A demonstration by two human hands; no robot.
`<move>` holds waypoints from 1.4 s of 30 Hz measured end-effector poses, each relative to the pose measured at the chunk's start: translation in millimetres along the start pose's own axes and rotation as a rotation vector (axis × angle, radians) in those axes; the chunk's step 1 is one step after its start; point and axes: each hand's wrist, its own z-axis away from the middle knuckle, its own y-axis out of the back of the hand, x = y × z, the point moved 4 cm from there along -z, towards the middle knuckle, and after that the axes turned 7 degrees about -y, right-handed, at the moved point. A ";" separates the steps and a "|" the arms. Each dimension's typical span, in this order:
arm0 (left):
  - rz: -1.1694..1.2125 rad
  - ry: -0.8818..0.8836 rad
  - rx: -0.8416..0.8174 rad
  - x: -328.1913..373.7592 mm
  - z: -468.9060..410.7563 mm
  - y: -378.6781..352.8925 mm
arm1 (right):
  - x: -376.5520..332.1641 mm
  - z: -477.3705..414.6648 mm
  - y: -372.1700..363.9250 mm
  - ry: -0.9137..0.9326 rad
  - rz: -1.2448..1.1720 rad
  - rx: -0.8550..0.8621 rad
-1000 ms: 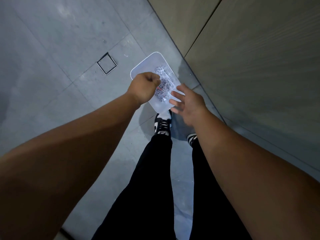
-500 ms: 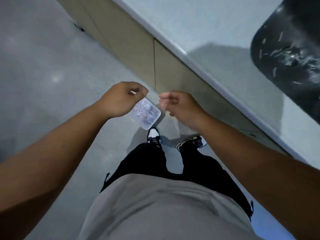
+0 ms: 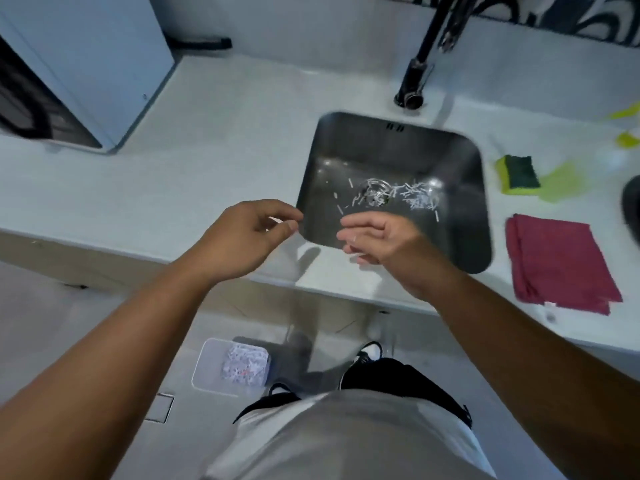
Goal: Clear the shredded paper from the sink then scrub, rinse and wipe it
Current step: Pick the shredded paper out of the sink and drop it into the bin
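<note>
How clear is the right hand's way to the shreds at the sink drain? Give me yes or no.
Probably yes. The right hand hovers open over the near rim of the sink, and the shredded paper lies uncovered on the basin floor beyond its fingers; nothing stands between.

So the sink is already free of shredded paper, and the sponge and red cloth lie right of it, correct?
No: the head view shows shredded paper lying in the sink, around its drain. The sponge and red cloth do lie right of it.
</note>
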 end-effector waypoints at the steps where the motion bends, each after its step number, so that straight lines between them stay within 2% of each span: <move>1: -0.007 -0.024 -0.013 11.2 -14.0 -5.5 | -0.5 -0.8 14.1 -0.003 -0.030 0.031; 8: -0.098 -0.121 -0.056 71.6 -130.8 -68.4 | 9.3 -40.3 110.3 -0.072 -0.086 0.199; 13: -0.245 -0.111 -0.136 87.2 -219.8 -131.5 | 21.7 -97.4 166.0 -0.128 -0.129 0.316; 15: -0.312 -0.090 -0.158 86.4 -249.2 -156.5 | 37.4 -129.5 185.8 -0.157 -0.088 0.357; 18: -0.353 -0.049 -0.192 72.7 -287.9 -193.3 | 103.8 -212.1 215.6 -0.215 0.055 0.352; 20: -0.372 -0.024 -0.216 56.7 -310.4 -215.2 | 106.6 -223.7 228.9 -0.277 0.204 0.335; 23: -0.387 -0.006 -0.231 35.0 -337.7 -238.2 | 84.2 -207.6 241.3 -0.360 0.292 0.331; 28: -0.420 0.014 -0.270 3.0 -377.4 -267.2 | 121.4 -246.6 254.9 -0.499 0.216 0.397; 31: -0.450 -0.022 -0.313 -11.3 -396.8 -281.2 | 148.7 -267.7 254.3 -0.547 0.355 0.462; 35: -0.474 -0.102 -0.357 -18.7 -409.6 -299.5 | 176.8 -283.9 251.2 -0.583 0.347 0.530; 42: -0.546 -0.151 -0.524 -40.3 -425.3 -328.6 | 188.8 -308.2 242.7 -0.516 0.400 0.617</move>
